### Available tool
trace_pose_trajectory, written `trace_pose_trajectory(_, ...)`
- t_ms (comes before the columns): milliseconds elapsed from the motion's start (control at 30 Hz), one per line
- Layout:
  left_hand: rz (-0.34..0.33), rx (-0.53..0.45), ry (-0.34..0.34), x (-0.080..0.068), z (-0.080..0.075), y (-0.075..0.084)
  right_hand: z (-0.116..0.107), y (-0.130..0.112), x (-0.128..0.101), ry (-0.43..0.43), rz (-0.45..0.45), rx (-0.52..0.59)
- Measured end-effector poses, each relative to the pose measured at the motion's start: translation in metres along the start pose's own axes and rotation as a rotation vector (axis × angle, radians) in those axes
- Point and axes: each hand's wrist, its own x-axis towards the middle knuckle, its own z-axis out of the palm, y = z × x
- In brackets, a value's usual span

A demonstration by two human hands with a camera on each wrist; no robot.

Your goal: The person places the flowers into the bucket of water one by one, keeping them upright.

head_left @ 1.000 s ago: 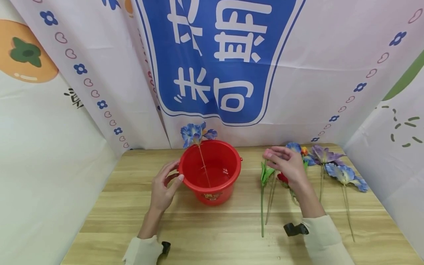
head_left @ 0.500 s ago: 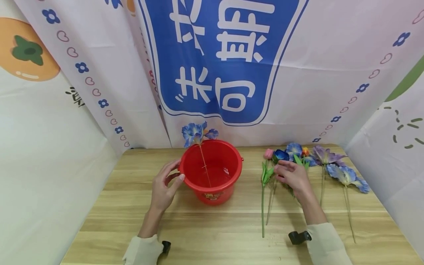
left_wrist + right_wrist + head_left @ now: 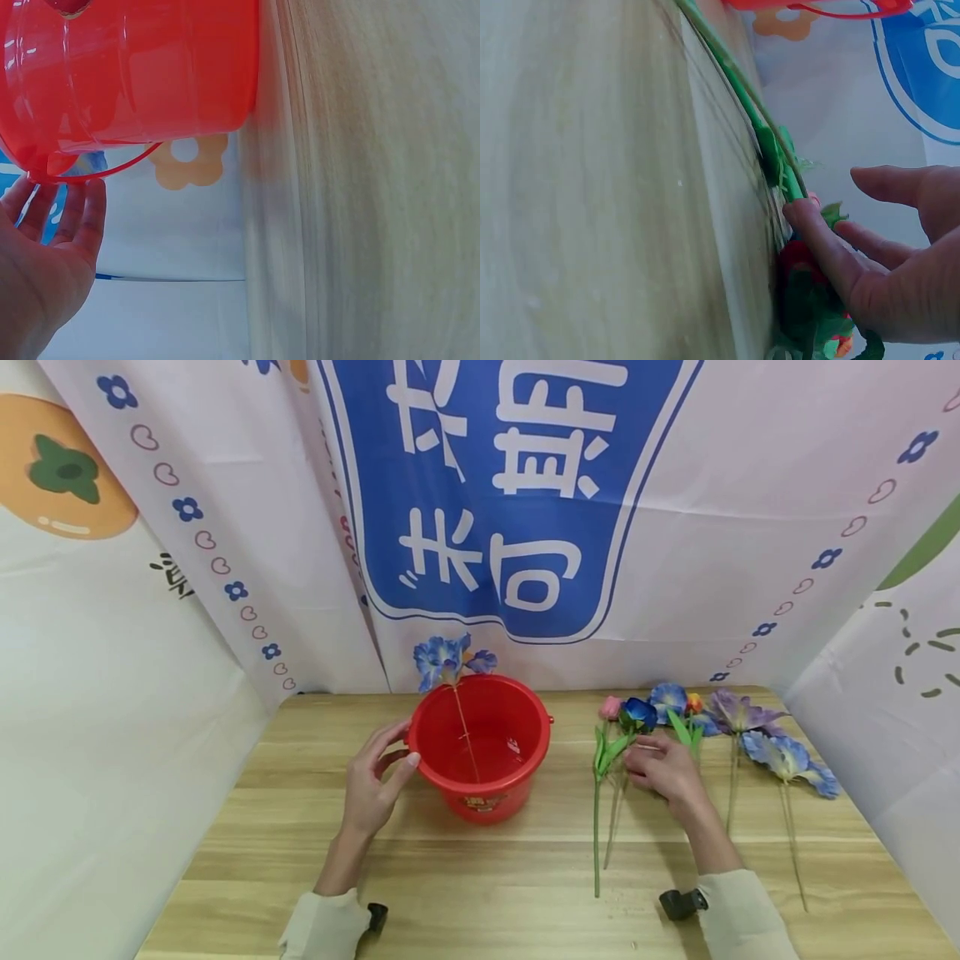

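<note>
My left hand [image 3: 372,789] touches the rim and handle joint of a red bucket [image 3: 483,797] from the left, its fingers extended in the left wrist view. A blue artificial iris [image 3: 442,662] stands in the bucket, its stem leaning inside. My right hand [image 3: 667,772] is among artificial flowers on the right, close to a blue rose [image 3: 639,714]. In the right wrist view its thumb stands apart, while a fingertip touches or nearly touches a green stem [image 3: 757,101]. A red flower [image 3: 799,255] lies beneath those fingers. A pink tulip [image 3: 611,708] lies left of the rose.
Further right on the wooden table [image 3: 480,893] lie a purple flower [image 3: 738,710] and a blue iris [image 3: 783,755] with long stems. An orange flower [image 3: 694,702] lies near the back edge. Printed cloth [image 3: 675,593] hangs behind and at both sides.
My right hand has moved away from the pink tulip's head, rightward and toward me, to beside the blue rose. The tulip and rose are now uncovered. My left hand stays at the bucket.
</note>
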Motion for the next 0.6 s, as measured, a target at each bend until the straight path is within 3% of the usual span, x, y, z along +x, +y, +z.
trace_pose_trajectory(133,0.006,-0.006,-0.002,0.0,0.0,0.0,0.006,0.003,0.003,0.001,0.02,-0.006)
trace_pose_trajectory(333,0.003,-0.01,-0.012,-0.001,0.002,0.001,0.009,0.012,0.009,0.073,0.065,0.049)
trace_pose_trajectory(600,0.016,-0.012,-0.011,0.0,0.0,0.002,0.012,0.012,0.014,0.096,0.063,0.119)
